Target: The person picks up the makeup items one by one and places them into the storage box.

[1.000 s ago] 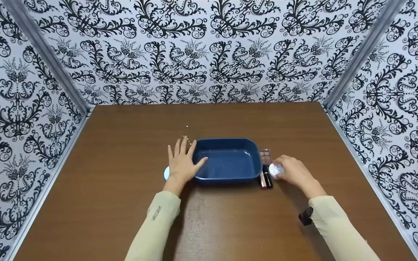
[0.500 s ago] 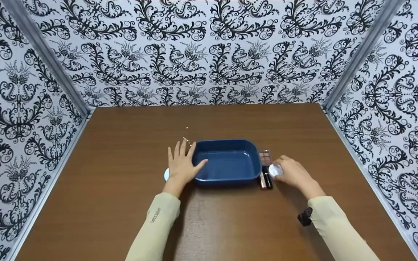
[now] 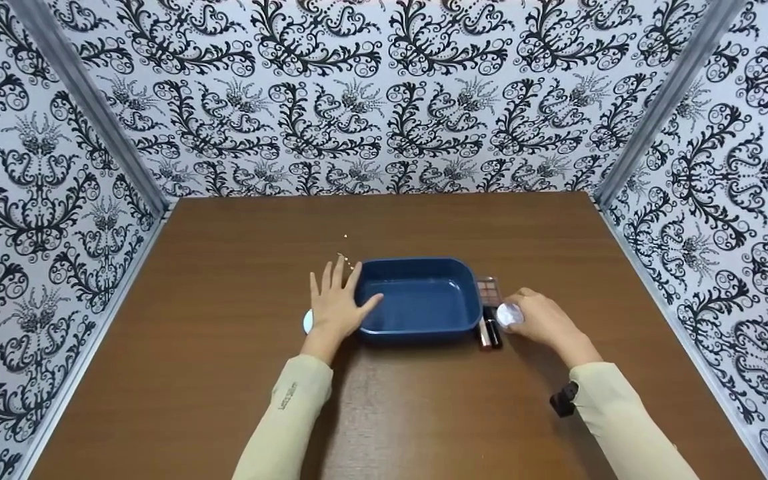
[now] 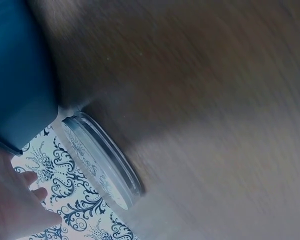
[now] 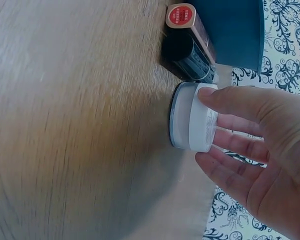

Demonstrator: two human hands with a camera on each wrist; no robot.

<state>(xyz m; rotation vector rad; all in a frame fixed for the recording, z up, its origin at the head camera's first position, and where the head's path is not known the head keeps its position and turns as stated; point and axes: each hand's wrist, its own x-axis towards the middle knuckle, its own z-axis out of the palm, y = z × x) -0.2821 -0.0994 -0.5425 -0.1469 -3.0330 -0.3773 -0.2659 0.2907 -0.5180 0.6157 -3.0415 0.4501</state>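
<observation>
In right hand, white jar

Wallpaper: bright on my feed, its print looking stretched toward the head view's side edges.
Wooden tabletop: lit evenly, with a soft sheen I notice near the front middle.
Blue tub: faint glints inside, a dark shadow along its near side.
Left sleeve: shadow falls to its right; I find the lettering too blurred to read.
Left wrist view: dim, bluish and hazy, shadow across the wood.
Right wrist view: brighter, pale glare upper left, broad shadow below the white cosmetic jar.
</observation>
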